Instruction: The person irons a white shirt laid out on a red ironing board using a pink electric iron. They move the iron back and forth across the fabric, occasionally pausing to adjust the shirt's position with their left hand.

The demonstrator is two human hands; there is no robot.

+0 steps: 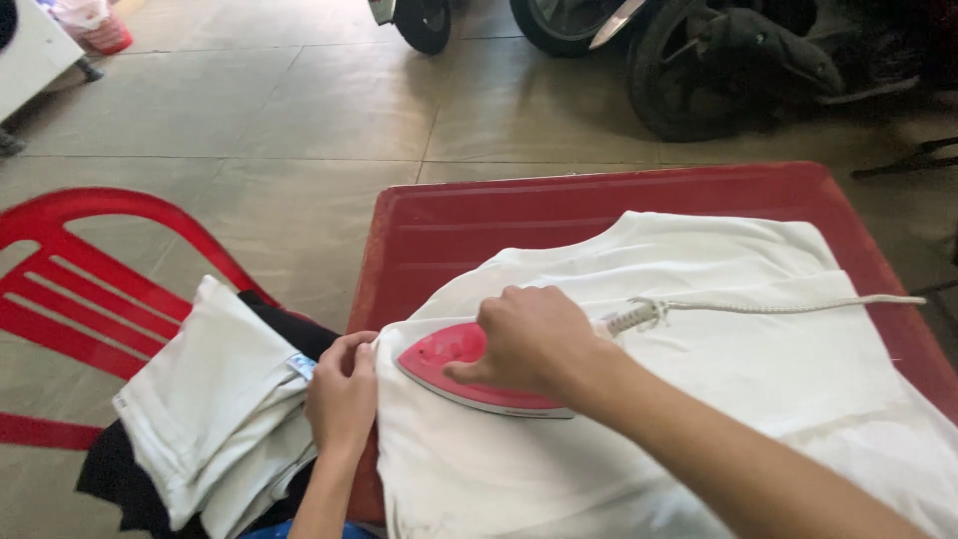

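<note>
On the red table (pixel 619 200), a white garment (pixel 718 379) lies spread flat, covering most of the top and hanging over the near edge. Your right hand (pixel 529 339) sits on the pink-and-white iron (pixel 449 364), fingers wrapped tight round its handle; the soleplate rests flat on the cloth near the garment's left edge, nose pointing left. The iron's white cord (pixel 778 304) runs from its rear to the right, across the garment and off the table's right side. Your left hand (pixel 342 394) is at the table's left edge, fingers curled together and pinching the garment's edge, just beside the iron's nose. Left of that hand, a stack of folded white and dark clothes (pixel 215 399) lies on a red plastic chair (pixel 90 269). Beyond the table, on the tiled floor, stand parked motorbike wheels (pixel 679 70).
</note>
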